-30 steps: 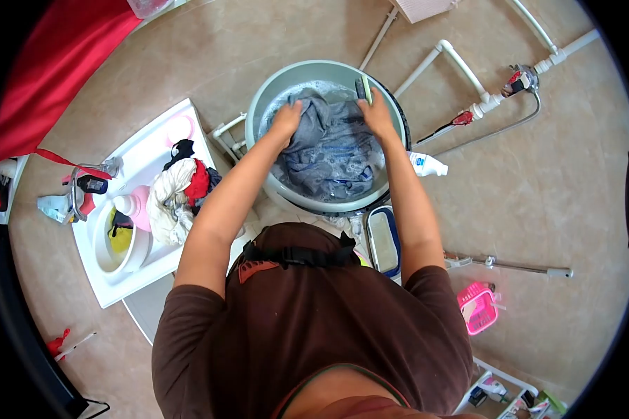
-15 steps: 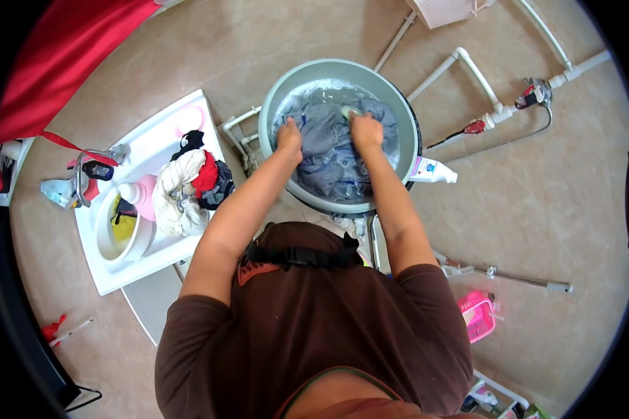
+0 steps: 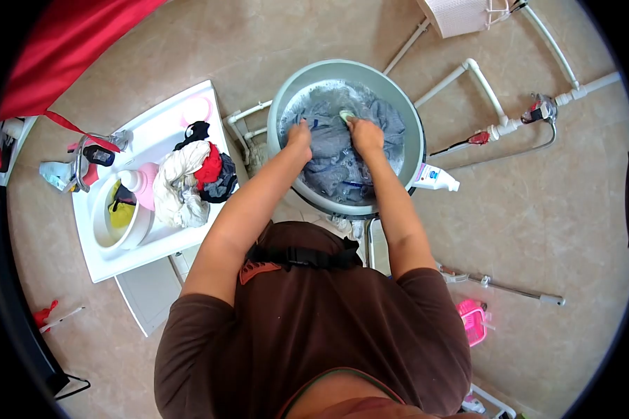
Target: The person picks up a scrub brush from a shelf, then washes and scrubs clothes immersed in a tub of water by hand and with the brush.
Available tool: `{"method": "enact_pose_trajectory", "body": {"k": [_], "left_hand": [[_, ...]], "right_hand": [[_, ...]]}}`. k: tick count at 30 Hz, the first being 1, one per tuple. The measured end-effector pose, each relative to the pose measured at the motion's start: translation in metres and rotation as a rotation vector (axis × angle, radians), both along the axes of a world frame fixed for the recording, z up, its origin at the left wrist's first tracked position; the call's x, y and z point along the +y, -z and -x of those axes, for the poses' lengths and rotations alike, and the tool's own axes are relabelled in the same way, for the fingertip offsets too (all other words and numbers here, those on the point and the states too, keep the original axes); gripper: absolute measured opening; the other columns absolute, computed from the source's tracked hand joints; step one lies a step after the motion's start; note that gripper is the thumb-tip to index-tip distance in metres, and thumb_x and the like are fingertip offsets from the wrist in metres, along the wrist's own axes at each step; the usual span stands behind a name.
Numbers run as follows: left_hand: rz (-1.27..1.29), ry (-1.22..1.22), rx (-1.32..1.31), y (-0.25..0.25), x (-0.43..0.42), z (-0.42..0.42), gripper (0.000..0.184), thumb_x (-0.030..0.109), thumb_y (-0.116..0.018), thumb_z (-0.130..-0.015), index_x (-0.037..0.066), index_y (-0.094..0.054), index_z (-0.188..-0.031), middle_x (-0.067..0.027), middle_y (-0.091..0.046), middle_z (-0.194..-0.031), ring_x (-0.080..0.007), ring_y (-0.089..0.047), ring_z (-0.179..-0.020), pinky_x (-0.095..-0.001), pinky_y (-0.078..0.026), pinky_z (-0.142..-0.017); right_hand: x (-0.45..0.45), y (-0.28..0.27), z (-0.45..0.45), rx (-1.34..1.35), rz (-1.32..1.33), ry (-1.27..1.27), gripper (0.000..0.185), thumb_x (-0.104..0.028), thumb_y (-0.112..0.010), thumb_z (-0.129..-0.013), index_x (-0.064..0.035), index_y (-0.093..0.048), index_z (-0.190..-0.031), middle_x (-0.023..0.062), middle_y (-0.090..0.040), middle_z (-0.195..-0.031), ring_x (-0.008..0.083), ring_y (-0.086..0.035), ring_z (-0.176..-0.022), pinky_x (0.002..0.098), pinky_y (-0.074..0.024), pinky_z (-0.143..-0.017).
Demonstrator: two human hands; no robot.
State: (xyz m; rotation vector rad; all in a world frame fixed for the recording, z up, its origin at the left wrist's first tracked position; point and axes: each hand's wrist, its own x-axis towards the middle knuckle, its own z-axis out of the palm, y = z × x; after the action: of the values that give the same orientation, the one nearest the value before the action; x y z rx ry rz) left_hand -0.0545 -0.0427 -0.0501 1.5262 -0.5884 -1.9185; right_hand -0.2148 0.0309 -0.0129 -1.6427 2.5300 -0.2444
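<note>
A grey-green round tub (image 3: pixel 276 105) holds soapy water and a soaked grey-blue garment (image 3: pixel 328 143). On the garment's left part, my left hand (image 3: pixel 300 141) is closed, gripping the cloth. My right hand (image 3: pixel 367 136) is closed round a small pale green oval thing (image 3: pixel 346 115), perhaps a soap bar or a brush, and presses it against the garment. Its lower side is hidden by my fingers and the cloth. Foam floats along the tub's far edge.
Left of the tub, a white sink (image 3: pixel 105 267) bears a pile of clothes (image 3: pixel 185 181), a pink bottle (image 3: pixel 141 183) and a white bucket (image 3: pixel 140 230). A white bottle (image 3: pixel 437 178) lies at the tub's right rim. Pipes (image 3: pixel 493 94) run along the wall; a pink basket (image 3: pixel 474 322) sits at lower right.
My right hand and the pale green thing have shifted slightly left over the garment, closer to my left hand. The whole view has shifted a little.
</note>
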Motion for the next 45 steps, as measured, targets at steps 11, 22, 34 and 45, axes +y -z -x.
{"method": "enact_pose_trajectory", "body": {"k": [11,22,34,45], "left_hand": [[-0.056,-0.043,-0.084,-0.025,0.007,-0.004,0.06,0.044,-0.034,-0.099,-0.006,-0.046,-0.13,-0.0218,-0.045,-0.137,-0.033,-0.045,-0.125,-0.0398,-0.038,-0.1],[-0.087,0.039,0.103,-0.056,0.019,-0.012,0.061,0.039,-0.05,-0.095,-0.01,-0.042,-0.131,-0.0261,-0.045,-0.135,-0.033,-0.048,-0.122,-0.0399,-0.038,-0.1],[0.129,0.033,-0.15,-0.038,0.012,-0.007,0.055,0.03,-0.057,-0.093,-0.008,-0.045,-0.129,-0.0224,-0.051,-0.13,-0.0319,-0.052,-0.116,-0.0371,-0.04,-0.096],[0.06,0.031,0.22,-0.07,0.012,-0.006,0.035,0.016,-0.049,-0.097,0.0,-0.046,-0.128,-0.015,-0.059,-0.113,-0.026,-0.06,-0.099,-0.0367,-0.051,-0.085]], "right_hand": [[0.0,-0.036,-0.065,-0.198,0.107,-0.161,0.03,-0.037,-0.049,-0.093,-0.0234,-0.065,-0.115,0.0193,-0.067,-0.092,0.0378,-0.065,-0.083,0.0465,-0.0512,-0.074],[0.014,-0.025,0.002,-0.162,0.198,0.082,0.032,-0.037,-0.047,-0.094,-0.0216,-0.064,-0.116,0.0195,-0.067,-0.096,0.0376,-0.064,-0.088,0.0481,-0.0503,-0.076],[0.049,-0.018,0.036,0.149,0.013,0.196,0.029,-0.037,-0.048,-0.094,-0.0223,-0.062,-0.115,0.0172,-0.067,-0.091,0.0358,-0.066,-0.082,0.0464,-0.0523,-0.071],[0.111,-0.042,0.019,0.196,0.312,0.217,0.03,-0.02,-0.066,-0.083,-0.0067,-0.062,-0.109,0.0213,-0.057,-0.111,0.0377,-0.055,-0.102,0.0446,-0.0456,-0.083]]}}
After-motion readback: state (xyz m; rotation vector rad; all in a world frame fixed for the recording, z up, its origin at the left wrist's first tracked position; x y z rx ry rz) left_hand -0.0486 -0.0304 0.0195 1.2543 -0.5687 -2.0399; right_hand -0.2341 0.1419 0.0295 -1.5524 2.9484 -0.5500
